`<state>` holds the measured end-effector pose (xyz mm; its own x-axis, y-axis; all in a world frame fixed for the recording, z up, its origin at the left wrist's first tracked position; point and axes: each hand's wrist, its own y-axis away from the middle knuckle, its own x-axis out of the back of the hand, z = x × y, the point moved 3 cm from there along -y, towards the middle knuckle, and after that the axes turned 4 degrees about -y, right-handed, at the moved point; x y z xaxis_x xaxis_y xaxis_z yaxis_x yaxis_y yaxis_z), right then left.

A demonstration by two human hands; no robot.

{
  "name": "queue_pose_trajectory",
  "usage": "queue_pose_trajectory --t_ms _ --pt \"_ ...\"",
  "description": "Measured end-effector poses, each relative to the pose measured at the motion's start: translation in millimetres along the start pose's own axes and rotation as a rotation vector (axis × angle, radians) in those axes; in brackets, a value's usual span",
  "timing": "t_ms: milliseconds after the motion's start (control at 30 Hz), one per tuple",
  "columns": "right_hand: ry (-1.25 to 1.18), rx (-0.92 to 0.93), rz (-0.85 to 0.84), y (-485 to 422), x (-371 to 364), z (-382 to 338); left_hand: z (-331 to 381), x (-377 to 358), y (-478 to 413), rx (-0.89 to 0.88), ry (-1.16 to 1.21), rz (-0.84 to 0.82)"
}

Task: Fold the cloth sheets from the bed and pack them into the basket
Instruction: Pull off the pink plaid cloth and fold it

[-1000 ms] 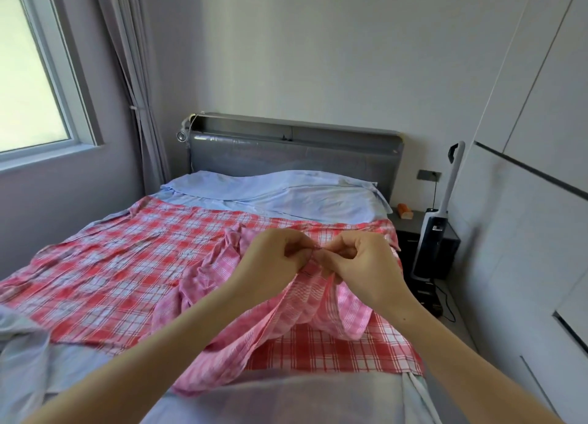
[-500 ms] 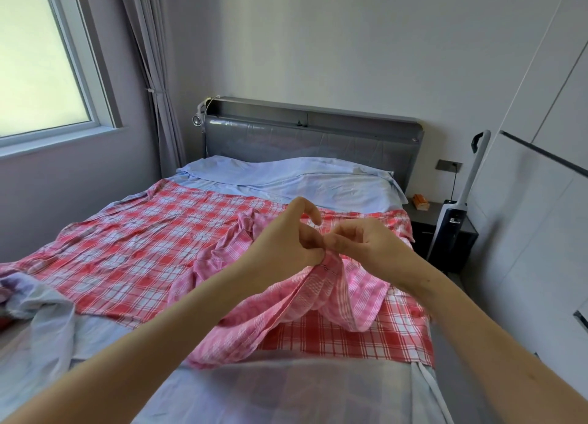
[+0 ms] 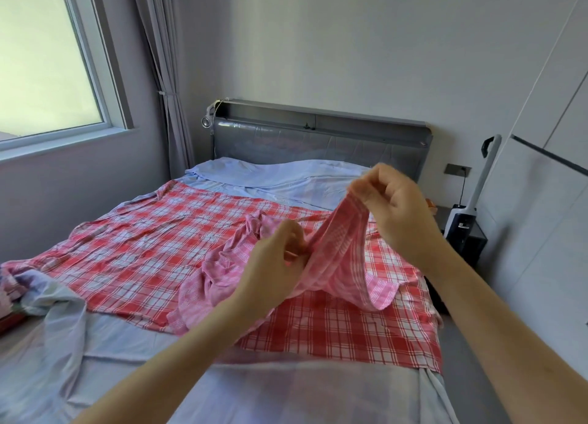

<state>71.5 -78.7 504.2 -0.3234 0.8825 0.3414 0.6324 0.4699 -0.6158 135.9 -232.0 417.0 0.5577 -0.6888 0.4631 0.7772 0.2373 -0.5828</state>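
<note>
Nearest: pale blue sheet [image 3: 286, 392] covers foot of bed, rumpled at L side. Both forearms reach in from bottom edge over it.

L hand [image 3: 276, 261] sits low over mid-bed, fingers curled, pinching edge of pink cloth [image 3: 334, 264]. R hand [image 3: 394, 207] is higher and further R, fingers curled round the same cloth's upper edge, lifting it. Hands are apart w/ a taut band of cloth running between them. Rest of pink cloth sags below R hand in a loop and trails down-left in a bunched heap, resting on red check sheet [image 3: 133, 248].

Red check sheet lies spread flat across most of bed, on top of blue sheet, reaching R edge of mattress. Crumpled pale fabric [image 3: 41, 293] lies at far L edge, partly cut off; can't tell what it is.

Further back: blue sheet continues to head of bed, against grey headboard [image 3: 318, 137]. Dark nightstand [image 3: 467, 235] stands R of bed, w/ upright vacuum [image 3: 467, 210] in front of it. Window [image 3: 41, 57] and grey curtain [image 3: 165, 73] on L wall; white wardrobe [image 3: 547, 169] on R. Basket not in view.
</note>
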Motion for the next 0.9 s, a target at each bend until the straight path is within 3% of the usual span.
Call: queue_pose_trajectory --t_ms 100,167,300,600,900 --pt "-0.008 0.022 0.063 -21.0 9.7 -15.0 -13.1 -0.6 4.8 -0.057 -0.047 0.203" --pt "0.016 0.052 0.101 -34.7 14.7 -25.5 -11.8 -1.7 2.5 -0.21 -0.124 0.308" --pt "0.023 0.129 0.196 -59.2 23.2 -44.4 -6.5 -5.8 -6.7 -0.384 -0.129 0.361" --pt "-0.034 0.127 0.27 -73.2 27.9 -40.3 -16.4 -19.0 -13.4 -0.102 -0.201 0.353" --pt "-0.26 0.089 0.352 -62.1 81.5 -22.4 -52.0 -15.3 -5.2 0.284 -0.046 0.084"
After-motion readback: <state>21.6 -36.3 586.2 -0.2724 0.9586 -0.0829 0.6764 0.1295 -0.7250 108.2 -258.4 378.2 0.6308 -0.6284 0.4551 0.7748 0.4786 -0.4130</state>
